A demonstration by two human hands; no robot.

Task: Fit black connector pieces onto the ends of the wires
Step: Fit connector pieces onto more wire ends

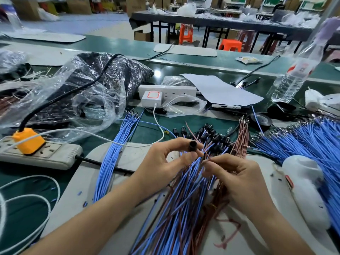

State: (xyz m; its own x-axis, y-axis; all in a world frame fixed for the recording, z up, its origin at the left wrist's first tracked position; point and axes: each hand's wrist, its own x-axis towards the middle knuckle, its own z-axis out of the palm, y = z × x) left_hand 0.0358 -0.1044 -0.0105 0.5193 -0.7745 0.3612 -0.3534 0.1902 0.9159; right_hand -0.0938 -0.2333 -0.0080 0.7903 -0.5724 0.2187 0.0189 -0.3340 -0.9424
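My left hand pinches a black tubular connector piece between thumb and forefinger, open end facing me. My right hand pinches a thin brown wire just right of the connector; the wire's end rises past the connector. Under both hands lies a mixed bundle of blue and brown wires. Loose black connector pieces are heaped just beyond my fingers. A separate brown wire bundle lies to their right.
A blue wire bundle lies left, a larger blue pile right. A grey power strip with an orange plug sits at left, a white tool at right. Plastic bags, a white power strip, paper and a water bottle stand behind.
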